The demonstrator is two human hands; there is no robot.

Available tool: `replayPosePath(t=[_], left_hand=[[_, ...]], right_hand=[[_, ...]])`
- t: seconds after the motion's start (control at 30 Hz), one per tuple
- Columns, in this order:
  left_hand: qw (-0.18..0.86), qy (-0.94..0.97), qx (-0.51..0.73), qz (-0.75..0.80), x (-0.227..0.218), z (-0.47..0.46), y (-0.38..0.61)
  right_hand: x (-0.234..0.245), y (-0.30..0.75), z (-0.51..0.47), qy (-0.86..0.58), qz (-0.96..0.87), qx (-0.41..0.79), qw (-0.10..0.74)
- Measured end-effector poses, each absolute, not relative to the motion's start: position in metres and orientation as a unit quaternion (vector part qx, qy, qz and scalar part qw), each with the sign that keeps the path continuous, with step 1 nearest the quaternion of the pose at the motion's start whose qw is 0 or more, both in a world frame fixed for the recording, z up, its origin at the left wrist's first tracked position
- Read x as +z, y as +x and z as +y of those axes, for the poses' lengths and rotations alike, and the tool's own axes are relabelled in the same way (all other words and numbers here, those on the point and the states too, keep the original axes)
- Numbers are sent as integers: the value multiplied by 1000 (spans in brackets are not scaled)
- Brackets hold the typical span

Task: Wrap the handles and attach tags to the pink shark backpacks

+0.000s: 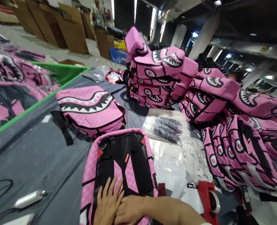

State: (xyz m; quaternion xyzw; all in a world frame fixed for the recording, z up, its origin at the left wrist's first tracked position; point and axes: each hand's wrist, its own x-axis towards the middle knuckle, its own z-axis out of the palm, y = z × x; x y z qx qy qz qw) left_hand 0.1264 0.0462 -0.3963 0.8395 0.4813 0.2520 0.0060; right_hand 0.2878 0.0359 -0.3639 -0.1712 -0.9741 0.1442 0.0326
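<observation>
A pink and black backpack (131, 172) lies in front of me with its back panel and black straps facing up. My left hand (107, 200) rests flat on its lower part, fingers spread. Against it, my right hand (130, 209) is closed with the fingers curled under. Whatever it may be gripping is hidden. Just beyond lies another pink backpack (89, 109) with a shark-mouth print, its black strap (63, 128) trailing onto the grey cloth.
Stacked pink backpacks (159, 75) rise at the back, and a row of them (237, 150) stands at the right. Clear plastic bags (171, 159), a red tape dispenser (207, 200) and a corded silver tool (30, 199) lie around. A green-edged bin (63, 75) holds backpacks at the left.
</observation>
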Motion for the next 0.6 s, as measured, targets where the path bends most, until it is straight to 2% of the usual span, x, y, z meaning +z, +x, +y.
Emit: replayPosePath(t=[0.1,0.2,0.3,0.47,0.6], left_hand=[[4,838,218,500,-393,43,125],[11,847,175,502,-388,41,130],[-1,851,174,495,-386,40,134],[8,844,171,508,-384,42,140],[47,840,112,529,-372,49,147]], right_hand=[[-337,302,56,-455,-870,91,165],[-314,320,82,-651,-729,48,207],[-319,334,96,-694,-696,71,171],[-346,342,104,-685,-703,120,147],[-334,340,116,-688,-698,148,135]])
